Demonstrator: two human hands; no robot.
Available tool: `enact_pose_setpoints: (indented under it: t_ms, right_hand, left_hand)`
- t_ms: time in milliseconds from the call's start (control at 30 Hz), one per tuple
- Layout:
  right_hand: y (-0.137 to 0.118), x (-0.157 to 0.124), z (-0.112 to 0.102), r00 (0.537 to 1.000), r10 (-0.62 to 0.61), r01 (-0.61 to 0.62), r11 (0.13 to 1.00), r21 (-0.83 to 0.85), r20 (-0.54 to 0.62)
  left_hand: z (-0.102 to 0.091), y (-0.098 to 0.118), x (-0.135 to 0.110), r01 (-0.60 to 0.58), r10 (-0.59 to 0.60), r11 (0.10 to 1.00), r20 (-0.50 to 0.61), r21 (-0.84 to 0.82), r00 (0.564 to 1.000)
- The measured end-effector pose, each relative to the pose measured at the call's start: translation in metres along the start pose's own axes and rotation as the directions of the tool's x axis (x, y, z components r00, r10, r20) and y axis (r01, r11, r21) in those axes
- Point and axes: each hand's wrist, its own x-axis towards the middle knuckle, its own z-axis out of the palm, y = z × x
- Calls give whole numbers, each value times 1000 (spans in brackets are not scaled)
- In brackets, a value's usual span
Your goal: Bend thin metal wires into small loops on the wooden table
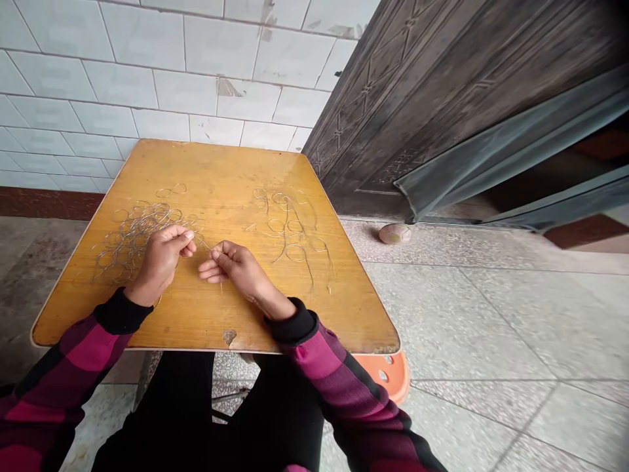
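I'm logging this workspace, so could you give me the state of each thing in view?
Left hand: grip closed on the strand
Right hand: grip closed on the strand
Thin strand: spans both hands; tautness unclear
Looped heap: tangled, left side
Right-side strands: curled, spread out
Table: scuffed, chipped near front edge
Orange stool: partly hidden
Curtain: hanging, gap showing

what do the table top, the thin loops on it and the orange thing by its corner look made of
Table top: probably varnished wood or laminate; grain-like streaks, slight sheen.
Thin loops: perhaps metal wire; they hold curled shapes and glint greyish, though stiff cord is possible.
Orange thing: likely moulded plastic; smooth, evenly coloured, with holes.
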Motion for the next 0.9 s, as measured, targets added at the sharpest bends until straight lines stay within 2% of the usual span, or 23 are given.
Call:
enact_pose_setpoints:
  t_ms: [67,167,333,567,900]
  right_hand:
    - [1,1,0,996,44,-59,972,226,72]
    - [4,4,-2,990,62,-102,940,327,129]
    - [4,6,-6,984,72,-113,959,259,160]
    - [-3,7,-11,998,33,-41,985,167,49]
    - [2,9,-12,999,-12,8,997,81,48]
  left_hand:
    - [0,4,0,46,-47,997,-9,-69,999]
    - [0,9,-1,87,-85,989,16,-117,996]
    - [2,11,-5,97,-93,994,57,-60,994]
    - [4,4,-11,-4,-24,987,178,158,984]
    - [8,-2,-14,-41,4,984,211,172,977]
